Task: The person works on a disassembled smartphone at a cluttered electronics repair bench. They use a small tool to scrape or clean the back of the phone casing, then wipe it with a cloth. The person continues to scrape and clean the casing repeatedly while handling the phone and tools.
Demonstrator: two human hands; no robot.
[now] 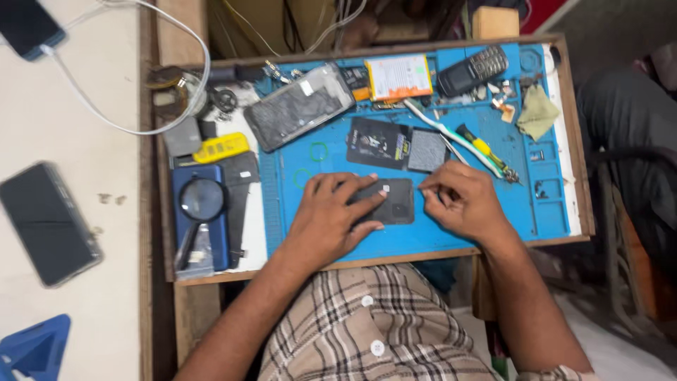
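A dark smartphone (395, 203) lies back-up on the blue work mat (331, 152) in the middle of the tray. My left hand (328, 220) lies flat over its left half, pressing it down. At the phone's right edge my right hand (462, 201) is curled, fingertips pinched together; whether it holds something small I cannot tell. Just beyond the phone lie a black flat part (375, 143) and a grey square part (427, 150).
On the mat are a phone with a cracked screen (298, 107), a white and orange battery (398, 77), a black keypad phone (471, 71), a toothbrush (446, 136), a yellow-handled screwdriver (486, 152) and a green cloth (537, 111). A magnifier (201, 201) and yellow tool (220, 147) lie left. Two phones (48, 222) rest on the white table.
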